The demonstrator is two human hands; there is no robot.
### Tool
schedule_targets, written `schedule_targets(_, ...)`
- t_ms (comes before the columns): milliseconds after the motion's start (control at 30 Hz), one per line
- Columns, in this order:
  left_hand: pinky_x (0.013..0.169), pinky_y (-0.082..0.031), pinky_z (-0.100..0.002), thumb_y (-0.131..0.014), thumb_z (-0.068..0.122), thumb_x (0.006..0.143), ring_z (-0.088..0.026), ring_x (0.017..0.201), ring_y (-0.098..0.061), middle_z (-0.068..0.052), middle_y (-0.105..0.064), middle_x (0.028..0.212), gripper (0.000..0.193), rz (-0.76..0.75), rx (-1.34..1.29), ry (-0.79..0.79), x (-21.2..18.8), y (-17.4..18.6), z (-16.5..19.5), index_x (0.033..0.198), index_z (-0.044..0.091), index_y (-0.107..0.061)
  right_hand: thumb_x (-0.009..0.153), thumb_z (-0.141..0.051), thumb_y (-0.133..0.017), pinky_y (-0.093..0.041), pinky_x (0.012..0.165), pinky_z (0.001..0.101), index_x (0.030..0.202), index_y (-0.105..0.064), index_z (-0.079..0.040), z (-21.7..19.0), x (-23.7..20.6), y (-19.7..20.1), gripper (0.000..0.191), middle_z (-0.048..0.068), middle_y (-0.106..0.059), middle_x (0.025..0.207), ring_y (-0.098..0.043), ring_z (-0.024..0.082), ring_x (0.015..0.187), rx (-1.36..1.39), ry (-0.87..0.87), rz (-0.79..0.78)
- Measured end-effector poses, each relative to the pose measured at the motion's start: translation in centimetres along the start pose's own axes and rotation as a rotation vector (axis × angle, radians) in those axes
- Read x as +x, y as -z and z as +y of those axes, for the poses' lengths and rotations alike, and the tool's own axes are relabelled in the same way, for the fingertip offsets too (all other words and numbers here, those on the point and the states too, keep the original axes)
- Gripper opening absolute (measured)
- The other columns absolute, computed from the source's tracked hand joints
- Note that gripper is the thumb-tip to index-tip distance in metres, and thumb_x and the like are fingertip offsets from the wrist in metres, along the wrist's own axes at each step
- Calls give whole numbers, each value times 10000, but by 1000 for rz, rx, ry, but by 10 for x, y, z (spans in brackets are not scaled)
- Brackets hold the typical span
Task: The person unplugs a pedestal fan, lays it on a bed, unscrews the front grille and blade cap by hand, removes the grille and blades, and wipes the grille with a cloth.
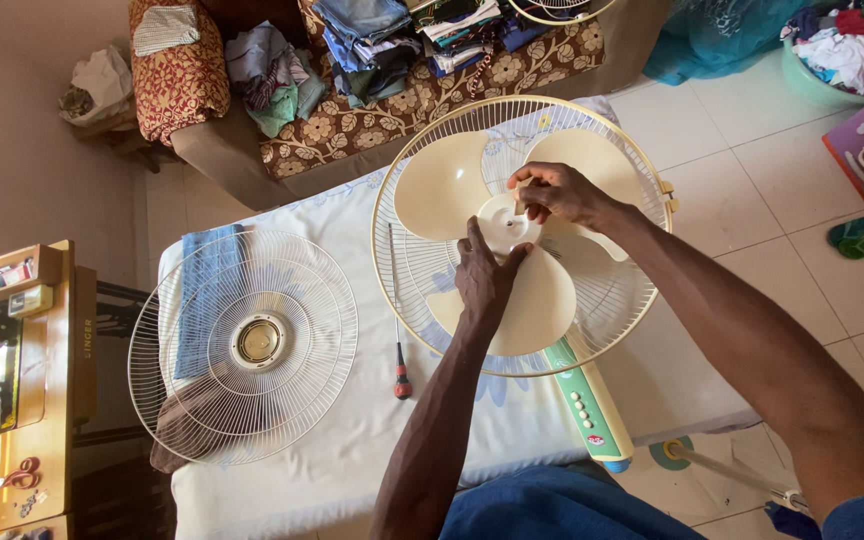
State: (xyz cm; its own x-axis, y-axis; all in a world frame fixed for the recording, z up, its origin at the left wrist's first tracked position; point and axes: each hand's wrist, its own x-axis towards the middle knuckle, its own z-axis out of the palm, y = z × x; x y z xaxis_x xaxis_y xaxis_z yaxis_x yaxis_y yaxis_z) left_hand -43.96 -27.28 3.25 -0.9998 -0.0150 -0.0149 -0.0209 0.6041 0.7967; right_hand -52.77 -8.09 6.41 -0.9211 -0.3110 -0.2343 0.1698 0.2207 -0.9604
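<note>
While both hands pinch at the fan blade (pixel 497 250) hub, left hand (pixel 485 280) and right hand (pixel 552 192) work inside the rear guard (pixel 392 250). Front guard (pixel 243 345) and screwdriver (pixel 399 340) lie beside on the desk (pixel 352 440).

We cannot see the fan hub (pixel 505 222) whole: our left hand (pixel 484 277) covers its lower part and the fingers of our right hand (pixel 555 192) hide what they pinch at its top. The third blade (pixel 532 305) lies partly under our left wrist. The fan's green control stem (pixel 588 405) vanishes behind our blue clothing (pixel 552 510). A second grille (pixel 560 8) is cut off by the top edge. The buttons are too small for us to tell apart.
</note>
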Motion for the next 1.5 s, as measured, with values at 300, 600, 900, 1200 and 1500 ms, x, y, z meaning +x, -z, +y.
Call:
schedule_targets(300, 901, -521, -518, -849, 333, 771, -458, 1117, -611, -251, -589, 1252, 948, 82, 87, -300, 1, 6, -28, 1523, -3, -379, 726, -7, -792, -570, 958, 304, 1114, -570, -65, 41, -45, 0, 451, 49, -605, 1210, -614, 128, 1071, 398, 260, 76)
schedule_targets(600, 878, -594, -392, -796, 191, 886, -293, 1068, -714, -164, -706, 1197, 432, 75, -282, -161, -70, 43, 3, 1253, 0, -668, 767, 43, -751, -570, 978, 308, 1215, -551, -67, 15, -94, -30, 503, 60, -627, 1236, -646, 138, 1106, 392, 304, 142)
schedule_targets(900, 631, -549, -274, -741, 231, 956, -150, 768, -698, -106, -721, 912, 359, -45, -838, 149, -122, 67, -7, 1124, -67, -632, 849, 7, -790, -621, 836, 301, 1246, -639, -39, -19, -152, -125, 427, 55, -626, 1111, -714, 125, 953, 102, 328, -27)
schedule_targets(1200, 562, -555, -279, -716, 209, 949, -162, 633, -698, -126, -737, 816, 303, -123, -838, 246, -179, 150, -117, 1035, -80, -681, 876, -69, -731, -566, 715, 266, 1243, -654, -28, -6, -187, -240, 377, 48, -708, 1023, -695, 105, 783, -137, 197, -27)
schedule_targets(1500, 597, -613, -302, -679, 180, 946, -182, 658, -746, -152, -775, 865, 300, -240, -624, 432, -202, 196, -287, 1074, -90, -696, 849, -102, -716, -585, 669, 327, 1183, -673, -5, 28, -156, -409, 350, 80, -735, 970, -684, 149, 703, -250, -53, -65)
